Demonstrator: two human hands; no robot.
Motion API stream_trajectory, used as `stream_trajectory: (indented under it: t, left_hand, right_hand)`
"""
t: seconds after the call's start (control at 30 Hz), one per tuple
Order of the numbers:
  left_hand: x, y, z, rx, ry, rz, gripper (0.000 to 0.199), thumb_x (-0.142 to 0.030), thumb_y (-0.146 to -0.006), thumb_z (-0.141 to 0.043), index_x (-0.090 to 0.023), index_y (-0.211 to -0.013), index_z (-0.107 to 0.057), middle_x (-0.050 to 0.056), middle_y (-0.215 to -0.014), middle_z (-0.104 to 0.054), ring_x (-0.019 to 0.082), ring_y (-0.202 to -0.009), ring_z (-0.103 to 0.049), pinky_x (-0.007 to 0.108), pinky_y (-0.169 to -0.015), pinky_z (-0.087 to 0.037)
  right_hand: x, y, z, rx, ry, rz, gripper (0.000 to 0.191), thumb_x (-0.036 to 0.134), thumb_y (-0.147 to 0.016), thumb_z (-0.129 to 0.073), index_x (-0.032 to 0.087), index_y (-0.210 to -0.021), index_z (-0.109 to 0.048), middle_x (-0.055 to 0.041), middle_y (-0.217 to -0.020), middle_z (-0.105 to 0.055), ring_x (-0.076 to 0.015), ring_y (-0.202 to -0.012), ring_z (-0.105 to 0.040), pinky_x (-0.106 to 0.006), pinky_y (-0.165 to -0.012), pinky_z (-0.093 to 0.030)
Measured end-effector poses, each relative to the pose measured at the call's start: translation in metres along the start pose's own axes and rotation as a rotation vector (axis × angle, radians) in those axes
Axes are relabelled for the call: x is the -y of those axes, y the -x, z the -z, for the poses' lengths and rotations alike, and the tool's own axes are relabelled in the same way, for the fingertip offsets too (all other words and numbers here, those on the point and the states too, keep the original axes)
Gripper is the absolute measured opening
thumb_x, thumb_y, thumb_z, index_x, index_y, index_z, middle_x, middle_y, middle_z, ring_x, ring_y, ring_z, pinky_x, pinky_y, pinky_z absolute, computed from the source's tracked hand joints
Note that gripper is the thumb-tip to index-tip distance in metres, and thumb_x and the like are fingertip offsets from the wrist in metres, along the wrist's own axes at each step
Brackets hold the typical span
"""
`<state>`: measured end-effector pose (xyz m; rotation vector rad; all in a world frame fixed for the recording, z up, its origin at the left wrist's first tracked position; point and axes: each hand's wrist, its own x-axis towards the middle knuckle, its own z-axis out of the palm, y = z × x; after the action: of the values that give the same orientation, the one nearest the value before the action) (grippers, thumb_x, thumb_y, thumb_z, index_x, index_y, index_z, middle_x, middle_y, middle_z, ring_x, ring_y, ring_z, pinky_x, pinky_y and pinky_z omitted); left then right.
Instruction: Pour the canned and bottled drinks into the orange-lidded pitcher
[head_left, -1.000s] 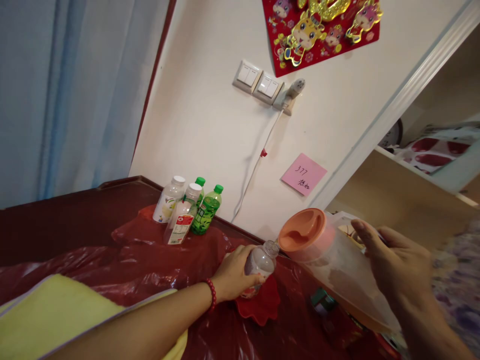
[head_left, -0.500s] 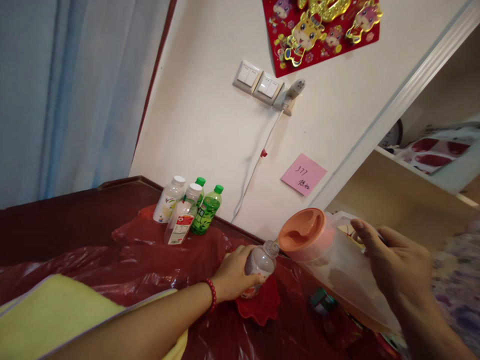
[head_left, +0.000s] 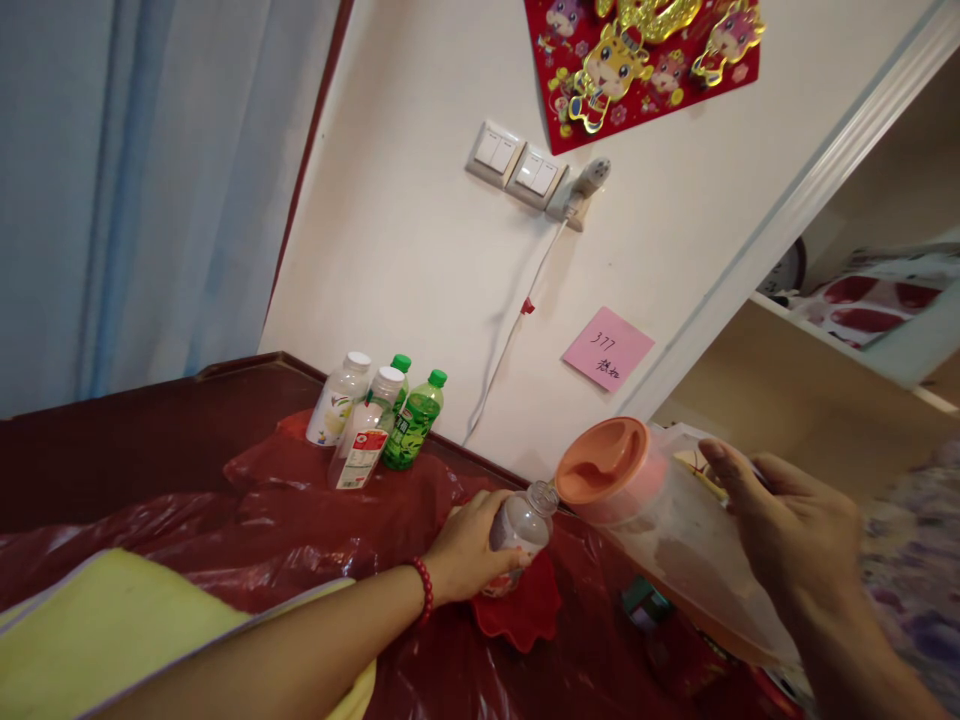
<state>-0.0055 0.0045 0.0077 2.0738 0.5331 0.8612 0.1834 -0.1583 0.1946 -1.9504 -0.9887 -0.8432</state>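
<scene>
My left hand (head_left: 476, 550), with a red bead bracelet (head_left: 422, 590) at the wrist, is wrapped round a clear plastic bottle (head_left: 529, 520) without a cap. The bottle leans a little to the right over a red scalloped dish (head_left: 517, 625). In my right hand (head_left: 795, 530) is the handle of a translucent pitcher (head_left: 697, 540) with an orange lid (head_left: 604, 460). The pitcher is tipped left, its spout at the bottle's mouth. Whether liquid is flowing there is hard to make out.
Capped bottles with white (head_left: 349, 400) and green tops (head_left: 414, 425) stand at the back left on red plastic sheeting (head_left: 285, 540). A yellow cloth (head_left: 127, 630) lies at front left. Cans (head_left: 645, 603) sit below the pitcher. A white cord (head_left: 517, 320) hangs down the wall.
</scene>
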Motion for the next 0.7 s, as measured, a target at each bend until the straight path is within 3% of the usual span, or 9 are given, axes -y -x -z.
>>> stream_trajectory:
  t: [0.1,0.33,0.7]
  left_hand:
    - [0.0004,-0.0004,-0.0002,0.0,-0.001,-0.001,0.06,-0.033,-0.073,-0.077,-0.027,-0.129,-0.056,0.005,-0.126,-0.063,0.027,-0.117,-0.058,0.04,-0.102,-0.042]
    - [-0.0024,0.0004,0.0011,0.004,-0.003,0.013,0.06,-0.033,-0.072,-0.077,-0.027,-0.129,-0.055,0.005,-0.127,-0.063,0.026,-0.117,-0.058,0.039,-0.102,-0.042]
    - [-0.0029,0.0003,0.0015,0.004,-0.017,0.006,0.06,-0.033,-0.073,-0.077,-0.026,-0.129,-0.055,0.005,-0.127,-0.063,0.027,-0.117,-0.058,0.04,-0.102,-0.042]
  right_hand:
    - [0.0018,0.0006,0.0012,0.02,-0.02,-0.08,0.069,0.088,-0.07,-0.056,0.021,-0.055,-0.056,0.0028,-0.046,-0.043,-0.0161,-0.053,-0.04,-0.028,-0.052,-0.029]
    - [0.0017,0.0022,0.0017,0.026,-0.031,-0.054,0.066,0.084,-0.074,-0.057,0.02,-0.055,-0.054,0.0032,-0.047,-0.04,-0.0148,-0.052,-0.039,-0.028,-0.052,-0.029]
    - [0.0104,0.0013,0.0023,0.035,-0.043,-0.105,0.064,0.083,-0.067,-0.057,0.021,-0.054,-0.057,0.0026,-0.045,-0.042,-0.0161,-0.053,-0.04,-0.028,-0.053,-0.029]
